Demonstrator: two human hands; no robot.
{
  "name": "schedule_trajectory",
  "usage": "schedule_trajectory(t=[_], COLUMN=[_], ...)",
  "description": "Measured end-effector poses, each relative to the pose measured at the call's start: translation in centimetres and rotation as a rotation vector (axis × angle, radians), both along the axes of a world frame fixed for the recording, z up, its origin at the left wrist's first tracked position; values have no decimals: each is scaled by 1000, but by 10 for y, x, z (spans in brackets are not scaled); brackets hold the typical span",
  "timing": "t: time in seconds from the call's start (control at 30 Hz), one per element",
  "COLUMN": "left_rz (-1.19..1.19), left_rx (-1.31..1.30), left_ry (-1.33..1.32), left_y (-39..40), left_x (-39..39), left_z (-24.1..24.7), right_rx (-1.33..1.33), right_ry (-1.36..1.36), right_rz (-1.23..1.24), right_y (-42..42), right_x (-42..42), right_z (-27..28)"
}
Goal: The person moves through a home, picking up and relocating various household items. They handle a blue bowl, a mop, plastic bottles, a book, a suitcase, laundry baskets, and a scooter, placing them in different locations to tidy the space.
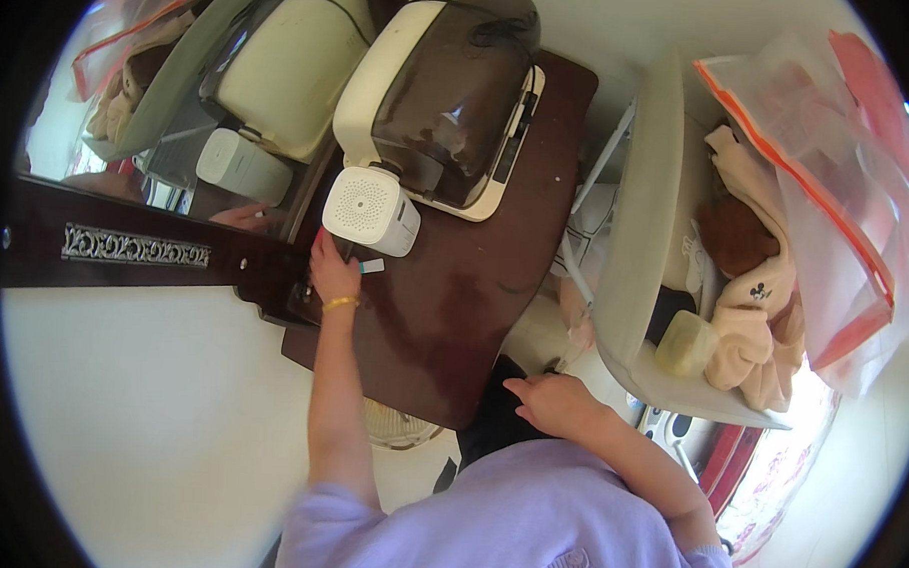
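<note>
My left hand (335, 271) reaches over the dark red wooden tabletop (446, 314), a yellow bangle (340, 303) at its wrist. Its fingers are beside the base of a white square-sided canister (361, 204) with a perforated top. A bit of pink-red shows at the fingertips; whether it is held is unclear. Close to the fingers on the right lies a small white and teal stick-like item (372, 266). My right hand (559, 405) hovers near my lap by the table's front corner, thumb and forefinger apart, with nothing seen in it.
Behind the canister stands a cream appliance (438, 96) with a translucent brown cover and a black cable. A mirror (258, 112) on the left reflects it. At right, a beige tub (652, 216) on white legs holds clothes (754, 309) and a clear zip bag (826, 184).
</note>
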State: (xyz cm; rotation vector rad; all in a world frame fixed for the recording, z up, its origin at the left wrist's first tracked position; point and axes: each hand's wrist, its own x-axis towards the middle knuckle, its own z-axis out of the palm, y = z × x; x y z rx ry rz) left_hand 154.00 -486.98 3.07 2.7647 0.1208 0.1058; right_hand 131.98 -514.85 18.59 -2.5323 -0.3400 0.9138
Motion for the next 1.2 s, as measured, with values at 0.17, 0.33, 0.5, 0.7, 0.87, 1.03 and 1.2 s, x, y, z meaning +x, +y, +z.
schedule_trajectory(t=[0.17, 0.33, 0.5, 0.7, 0.87, 1.03, 1.2], left_rz=[271, 447, 476, 410, 108, 191, 110], left_rx=[-951, -1396, -1403, -1404, -1522, -1262, -1222], left_ry=[244, 305, 355, 342, 233, 316, 293], left_y=[-51, -73, -64, -51, -29, -24, -25], left_x=[-26, 4, 6, 8, 12, 9, 3], left_z=[-36, -17, -26, -49, -75, -53, -32], right_rx=[26, 78, 63, 118, 82, 73, 97], right_ry=[21, 13, 38, -2, 37, -67, -142], right_rz=[29, -7, -61, -139, -153, -256, -349], right_y=[1, 4, 1, -3, -11, -25, -43], right_x=[-6, -12, -19, -42, -50, -82, -133], right_z=[-2, -5, -6, -19, -6, -8, -6])
